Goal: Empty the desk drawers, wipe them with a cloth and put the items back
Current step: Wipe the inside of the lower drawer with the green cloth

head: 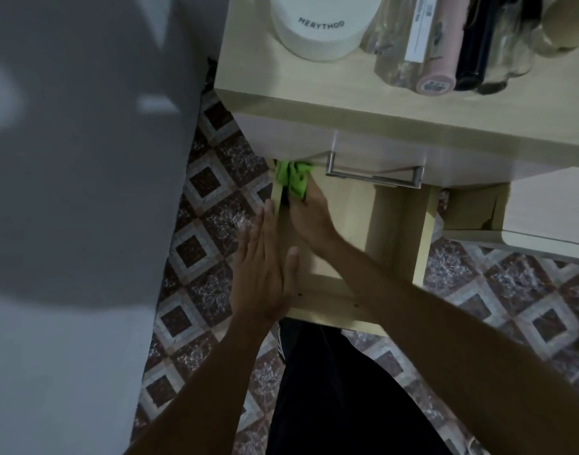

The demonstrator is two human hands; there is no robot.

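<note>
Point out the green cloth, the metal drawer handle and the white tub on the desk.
green cloth point(293, 178), head view, middle of the bunched fabric.
metal drawer handle point(375, 178), head view, long bar.
white tub point(321, 31), head view, side wall below the lettering.

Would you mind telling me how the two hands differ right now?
The left hand lies flat, fingers straight, on the drawer's side wall; the right hand reaches inside. The left holds nothing; the right presses a green cloth into the back corner. Both touch the same drawer.

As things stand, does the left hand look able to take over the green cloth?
Probably yes: the left hand lies flat on the drawer's side wall, close to the green cloth held by the right hand, nothing between.
</note>
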